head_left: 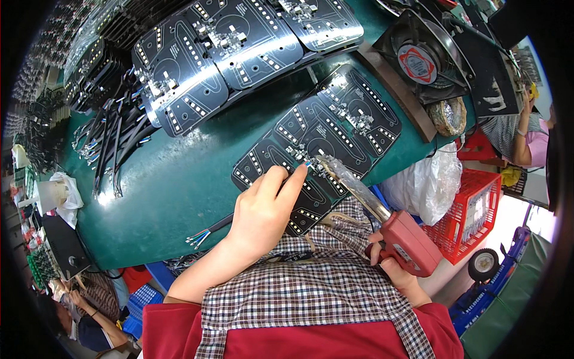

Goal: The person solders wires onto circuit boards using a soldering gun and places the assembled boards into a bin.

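A panel of black circuit boards (pixel 359 113) dotted with small pale LEDs lies slanted across the green table's near edge. My left hand (pixel 263 203) rests on it with closed fingers, the index fingertip at the small parts in its middle. From under that hand comes a black cable (pixel 222 224) with bared, coloured wire ends; my fingers hide most of its run. My right hand (pixel 388 266) grips the handle of a red gun-shaped tool, apparently a hot glue gun (pixel 409 244). Its long, residue-coated barrel reaches the board just right of my left fingertip.
Stacked LED boards (pixel 233 54) stand at the back beside bundled black cables (pixel 113 131). A black fan (pixel 418 63) and a dark bar (pixel 397 90) sit at right. Beyond the edge are a clear plastic bag (pixel 430 182) and a red crate (pixel 472 215). Other people work on both sides.
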`<state>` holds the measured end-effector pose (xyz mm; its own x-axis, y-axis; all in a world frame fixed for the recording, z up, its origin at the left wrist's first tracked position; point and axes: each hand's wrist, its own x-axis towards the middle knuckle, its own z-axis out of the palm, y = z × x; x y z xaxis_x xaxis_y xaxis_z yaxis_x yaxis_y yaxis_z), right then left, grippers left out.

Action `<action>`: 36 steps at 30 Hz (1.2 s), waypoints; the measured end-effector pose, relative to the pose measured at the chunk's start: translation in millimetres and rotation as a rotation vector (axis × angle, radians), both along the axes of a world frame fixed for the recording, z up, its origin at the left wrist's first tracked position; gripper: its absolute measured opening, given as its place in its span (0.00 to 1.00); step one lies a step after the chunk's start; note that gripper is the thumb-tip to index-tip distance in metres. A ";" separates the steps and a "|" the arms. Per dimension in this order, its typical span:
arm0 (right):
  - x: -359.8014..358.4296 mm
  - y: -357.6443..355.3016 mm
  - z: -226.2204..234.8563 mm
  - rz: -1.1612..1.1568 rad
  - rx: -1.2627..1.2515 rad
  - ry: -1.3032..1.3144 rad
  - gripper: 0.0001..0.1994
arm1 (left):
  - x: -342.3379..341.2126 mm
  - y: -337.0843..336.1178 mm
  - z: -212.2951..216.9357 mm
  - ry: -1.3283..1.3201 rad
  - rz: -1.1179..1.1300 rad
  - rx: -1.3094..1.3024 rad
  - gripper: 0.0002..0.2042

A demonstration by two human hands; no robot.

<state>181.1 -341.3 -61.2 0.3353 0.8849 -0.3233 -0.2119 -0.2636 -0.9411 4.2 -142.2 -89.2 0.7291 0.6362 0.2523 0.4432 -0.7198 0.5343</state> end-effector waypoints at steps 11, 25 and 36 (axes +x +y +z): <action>-10.8 13.5 12.1 0.012 -0.089 -0.039 0.30 | -0.8 -1.6 -2.6 0.018 0.006 0.063 0.21; -14.9 11.8 9.2 0.048 -0.064 -0.136 0.31 | 1.0 -0.9 -0.4 0.018 -0.032 0.059 0.22; -12.0 -0.2 1.1 0.030 -0.125 -0.118 0.32 | 1.4 -1.0 -0.5 0.029 -0.035 0.071 0.22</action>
